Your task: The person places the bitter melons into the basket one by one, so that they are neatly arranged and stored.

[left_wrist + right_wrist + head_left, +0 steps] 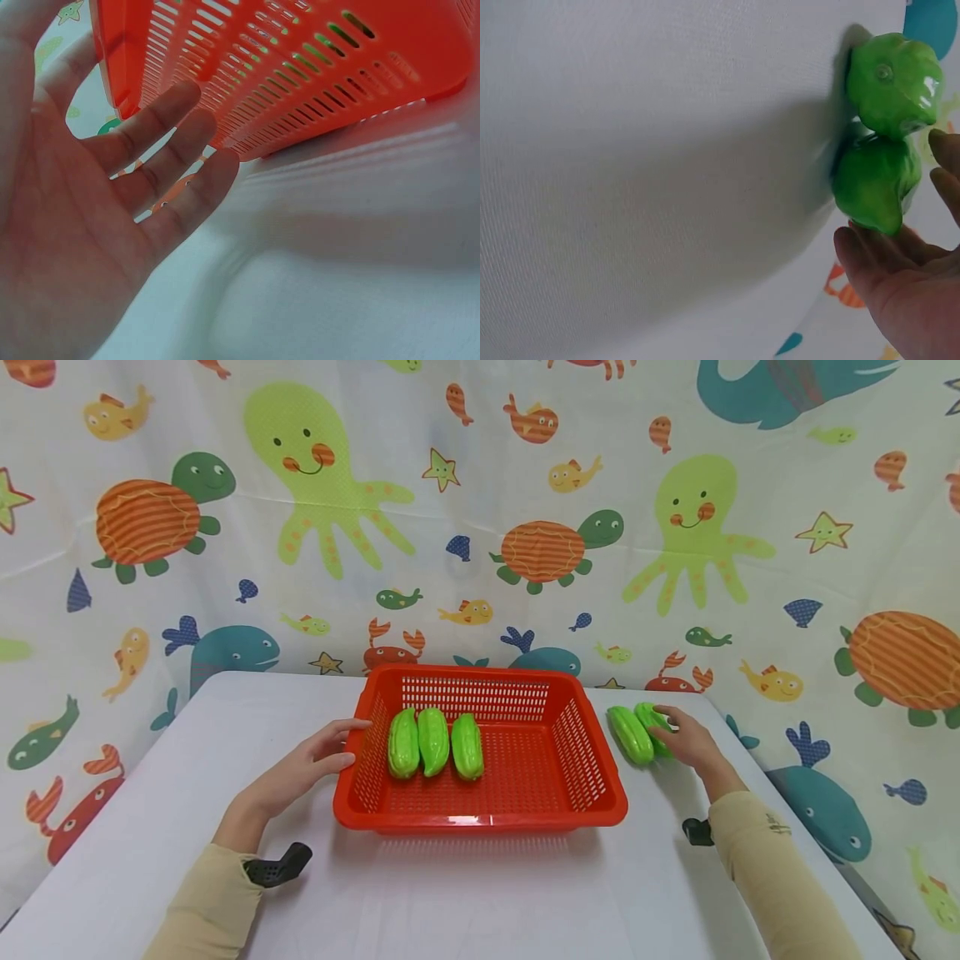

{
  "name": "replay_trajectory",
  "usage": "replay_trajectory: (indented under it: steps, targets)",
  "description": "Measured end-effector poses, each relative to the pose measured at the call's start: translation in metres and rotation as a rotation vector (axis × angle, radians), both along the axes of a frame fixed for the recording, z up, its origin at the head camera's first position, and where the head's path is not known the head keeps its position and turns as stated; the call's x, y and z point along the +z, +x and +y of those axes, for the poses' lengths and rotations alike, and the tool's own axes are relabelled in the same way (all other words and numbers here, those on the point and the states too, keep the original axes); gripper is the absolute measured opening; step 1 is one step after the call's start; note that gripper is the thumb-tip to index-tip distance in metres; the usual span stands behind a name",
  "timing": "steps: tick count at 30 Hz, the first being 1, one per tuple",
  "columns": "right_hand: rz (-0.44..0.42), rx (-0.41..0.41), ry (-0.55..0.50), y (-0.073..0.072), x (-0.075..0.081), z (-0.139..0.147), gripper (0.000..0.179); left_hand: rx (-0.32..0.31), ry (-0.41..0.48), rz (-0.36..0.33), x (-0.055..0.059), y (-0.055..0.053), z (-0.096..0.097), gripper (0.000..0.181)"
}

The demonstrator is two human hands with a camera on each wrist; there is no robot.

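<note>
A red plastic basket [510, 802] stands on the white table, with three glossy green ridged vegetables [468, 747] lying side by side in its left half. My left hand [303, 768] is at the basket's left side. Its fingers are extended close to the slotted wall [315, 67], fingertips near the rim. Two more green ridged vegetables [630, 735] lie together right of the basket. Over the outer one [877, 184] reaches my right hand [688, 743], thumb and fingers spread on either side of it. A gap shows between the fingertips and the vegetable in the right wrist view.
The white table [480, 893] extends in front of the basket and to both sides. Behind it hangs a curtain [465, 485] printed with sea animals. A black wrist device [279, 865] sits at the left sleeve, another [697, 832] at the right.
</note>
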State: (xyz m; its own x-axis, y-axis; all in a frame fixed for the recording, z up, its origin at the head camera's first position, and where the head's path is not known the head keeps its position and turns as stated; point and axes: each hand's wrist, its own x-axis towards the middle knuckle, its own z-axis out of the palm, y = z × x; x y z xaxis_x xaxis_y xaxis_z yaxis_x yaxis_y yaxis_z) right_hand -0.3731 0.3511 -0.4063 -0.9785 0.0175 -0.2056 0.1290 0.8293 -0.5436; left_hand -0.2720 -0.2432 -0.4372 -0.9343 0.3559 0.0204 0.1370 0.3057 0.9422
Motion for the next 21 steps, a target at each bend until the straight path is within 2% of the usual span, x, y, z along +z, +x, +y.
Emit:
replay_trajectory:
  steps: [21]
  targets:
    - [-0.059, 0.009, -0.036, -0.0024, -0.0059, 0.0076, 0.067, 0.002, 0.002, -0.002, 0.0026, 0.0026, 0.0018, 0.054]
